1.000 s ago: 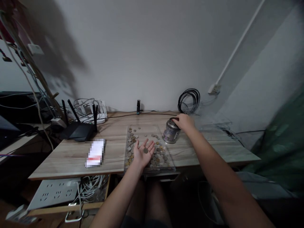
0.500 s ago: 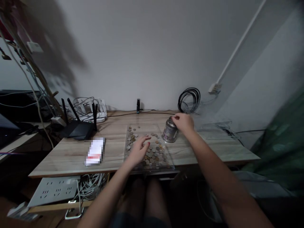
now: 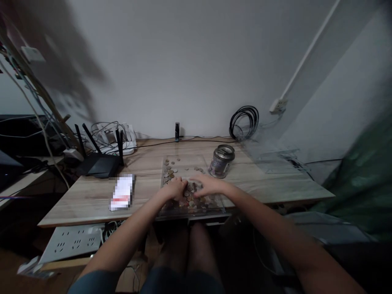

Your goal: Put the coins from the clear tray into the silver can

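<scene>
Coins (image 3: 171, 170) lay mostly uncollected in the clear tray (image 3: 214, 209), both hands down among them, left hand (image 3: 175, 188) curled, right hand (image 3: 206, 184) flat, grip unclear, tin (image 3: 221, 161) waiting beside.

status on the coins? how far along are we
Early, by the look of it. Most coins lie spread in the clear tray. The tin can stands upright beside the tray, its contents not visible. In hand: left hand and right hand are both down on the coins mid-tray; what either grips is unclear. Left: nearly the whole tray.
</scene>
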The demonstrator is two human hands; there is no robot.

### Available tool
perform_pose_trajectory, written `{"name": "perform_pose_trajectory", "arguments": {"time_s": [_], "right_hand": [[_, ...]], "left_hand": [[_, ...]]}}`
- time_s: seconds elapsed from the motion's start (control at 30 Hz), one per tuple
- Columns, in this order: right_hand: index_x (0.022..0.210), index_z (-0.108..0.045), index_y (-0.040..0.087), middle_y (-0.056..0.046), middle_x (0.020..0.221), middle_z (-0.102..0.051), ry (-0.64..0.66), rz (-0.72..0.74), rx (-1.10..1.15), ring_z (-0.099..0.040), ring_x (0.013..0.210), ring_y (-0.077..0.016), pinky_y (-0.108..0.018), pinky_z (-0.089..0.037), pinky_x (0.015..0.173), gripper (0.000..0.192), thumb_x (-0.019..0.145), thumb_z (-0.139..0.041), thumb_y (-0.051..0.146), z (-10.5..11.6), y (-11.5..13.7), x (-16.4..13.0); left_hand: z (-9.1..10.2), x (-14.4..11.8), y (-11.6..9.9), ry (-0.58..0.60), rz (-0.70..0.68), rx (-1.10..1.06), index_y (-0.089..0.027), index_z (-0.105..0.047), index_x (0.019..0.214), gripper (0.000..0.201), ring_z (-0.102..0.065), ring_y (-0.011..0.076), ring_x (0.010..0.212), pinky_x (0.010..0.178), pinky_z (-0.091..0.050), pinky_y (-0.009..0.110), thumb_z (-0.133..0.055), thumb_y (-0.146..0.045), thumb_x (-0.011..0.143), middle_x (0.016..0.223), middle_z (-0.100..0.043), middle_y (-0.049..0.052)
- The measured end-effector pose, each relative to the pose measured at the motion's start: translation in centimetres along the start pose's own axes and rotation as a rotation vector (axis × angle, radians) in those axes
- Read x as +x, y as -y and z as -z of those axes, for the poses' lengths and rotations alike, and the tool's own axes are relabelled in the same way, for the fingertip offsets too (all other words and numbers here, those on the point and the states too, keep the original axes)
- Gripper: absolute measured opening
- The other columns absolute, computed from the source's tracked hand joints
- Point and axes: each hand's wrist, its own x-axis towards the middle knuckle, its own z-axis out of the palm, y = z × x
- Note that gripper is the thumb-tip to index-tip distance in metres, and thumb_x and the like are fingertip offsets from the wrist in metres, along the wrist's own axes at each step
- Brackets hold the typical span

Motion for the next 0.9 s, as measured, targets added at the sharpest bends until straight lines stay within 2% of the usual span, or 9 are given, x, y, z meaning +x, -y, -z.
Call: {"name": "perform_pose_trajectory", "arguments": {"time_s": [0.07,0.17,0.37,0.47,0.53,0.63,0.73,0.83,0.9], "right_hand": [[0.110,-0.054,0.018,-0.008,0.104,-0.053,0.154,0.110,0.049,-0.049,0.095,-0.0218,-0.032,-0.039,0.081,0.071,0.047,-0.074,0.043,-2.6,0.7,-0.2],[0.111,-0.051,0.018,-0.007,0.103,-0.051,0.184,0.074,0.080,-0.048,0.095,-0.0220,-0.032,-0.040,0.080,0.072,0.046,-0.076,0.036,-3.9,0.9,-0.4],[0.101,-0.056,0.017,-0.003,0.090,-0.053,0.215,0.058,0.118,-0.048,0.080,-0.0163,-0.026,-0.039,0.069,0.051,0.053,-0.072,0.024,-3.6,1.3,-1.1],[0.084,-0.060,0.016,-0.002,0.083,-0.053,0.224,0.067,0.114,-0.047,0.073,-0.0131,-0.023,-0.037,0.063,0.027,0.058,-0.067,0.018,-3.8,1.7,-1.7],[0.076,-0.060,0.016,-0.001,0.078,-0.052,0.227,0.083,0.120,-0.046,0.067,-0.0113,-0.021,-0.036,0.059,0.018,0.059,-0.065,0.016,-3.8,2.0,-2.1],[0.083,-0.059,0.016,0.001,0.074,-0.053,0.207,0.102,0.135,-0.045,0.064,-0.0106,-0.020,-0.035,0.056,0.029,0.055,-0.068,0.019,-3.6,2.3,-2.3],[0.089,-0.057,0.016,0.004,0.068,-0.052,0.266,0.092,0.134,-0.044,0.059,-0.0097,-0.020,-0.033,0.053,0.037,0.054,-0.068,0.019,-3.5,2.3,-2.0],[0.091,-0.056,0.015,0.005,0.064,-0.050,0.341,0.108,0.139,-0.042,0.056,-0.0087,-0.019,-0.032,0.050,0.039,0.054,-0.067,0.016,-3.5,2.2,-1.5],[0.092,-0.058,0.015,0.005,0.066,-0.051,0.353,0.159,0.135,-0.042,0.058,-0.0086,-0.019,-0.032,0.051,0.040,0.053,-0.068,0.015,-3.5,2.2,-1.3]], "left_hand": [[0.4,0.2,-0.3,0.033,0.025,0.019,-0.023,-0.049,0.057,0.035,-0.041,0.0314,0.109,0.093,-0.033,0.038,-0.078,-0.019,0.038,0.066,-0.041,0.002],[1.3,0.0,-0.6,0.108,0.034,0.170,-0.023,-0.051,0.057,0.033,-0.048,0.0300,0.099,0.091,-0.035,0.038,-0.078,-0.024,0.038,0.065,-0.043,0.001],[1.8,-1.7,-1.1,0.229,-0.119,0.577,-0.023,-0.057,0.055,0.037,-0.054,0.0253,0.073,0.080,-0.041,0.038,-0.078,-0.015,0.026,0.065,-0.047,0.000],[1.1,-2.5,-1.1,0.296,-0.171,0.655,-0.023,-0.060,0.059,0.033,-0.053,0.0249,0.072,0.077,-0.042,0.036,-0.075,-0.011,0.031,0.069,-0.050,0.003],[0.6,-2.8,-1.0,0.331,-0.171,0.632,-0.022,-0.059,0.056,0.027,-0.053,0.0224,0.065,0.072,-0.043,0.034,-0.071,-0.008,0.036,0.064,-0.051,0.002],[0.3,-2.8,-0.9,0.373,-0.140,0.535,-0.023,-0.059,0.053,0.023,-0.050,0.0179,0.054,0.065,-0.043,0.031,-0.065,-0.006,0.040,0.053,-0.051,0.000],[0.4,-2.7,-1.1,0.392,-0.110,0.502,-0.024,-0.061,0.057,0.026,-0.050,0.0171,0.053,0.063,-0.043,0.029,-0.064,-0.006,0.039,0.053,-0.054,-0.001],[0.8,-2.7,-1.6,0.464,-0.115,0.584,-0.024,-0.063,0.061,0.027,-0.053,0.0185,0.059,0.065,-0.042,0.028,-0.063,-0.006,0.041,0.058,-0.056,0.000],[1.0,-2.8,-1.9,0.515,-0.194,0.671,-0.024,-0.066,0.069,0.030,-0.054,0.0191,0.066,0.067,-0.042,0.027,-0.061,-0.007,0.045,0.067,-0.059,0.001]]}}
